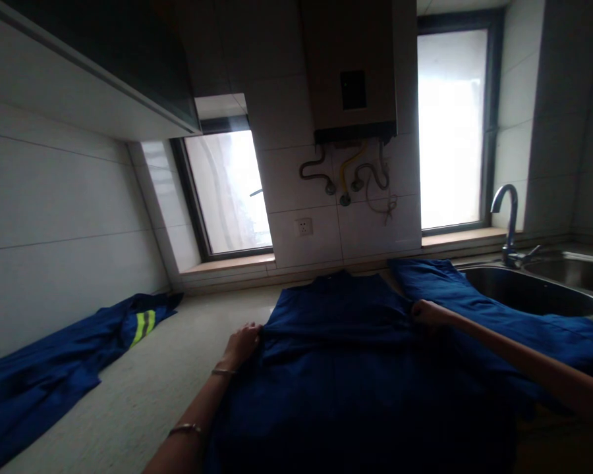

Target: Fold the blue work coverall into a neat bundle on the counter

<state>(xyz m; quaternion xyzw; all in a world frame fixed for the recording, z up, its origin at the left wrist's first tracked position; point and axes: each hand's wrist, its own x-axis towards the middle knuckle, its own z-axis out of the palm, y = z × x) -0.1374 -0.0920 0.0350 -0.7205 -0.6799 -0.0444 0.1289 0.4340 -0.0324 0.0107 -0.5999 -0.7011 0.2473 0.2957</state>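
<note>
Lying flat on the desk (143, 382) with its long axis running away from the person, the garment (346, 355) is pinched at opposite edges by left hand (242, 343) and right hand (427, 312).

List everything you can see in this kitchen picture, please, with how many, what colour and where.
jacket: one, dark blue, spread flat on the counter in the middle, one sleeve lying toward the sink
second garment: one, dark blue with a yellow-green stripe, lying on the counter at the left
counter: one, pale speckled, running along the wall
sink: one, steel, at the right
tap: one, chrome, behind the sink
water heater: one, beige, high on the wall, hoses beneath
socket: one, white, on the tiles
windows: two, bright, either side of the heater
bracelets: two, on the left arm
left hand: on the jacket's left edge
right hand: on the jacket's right shoulder
</note>
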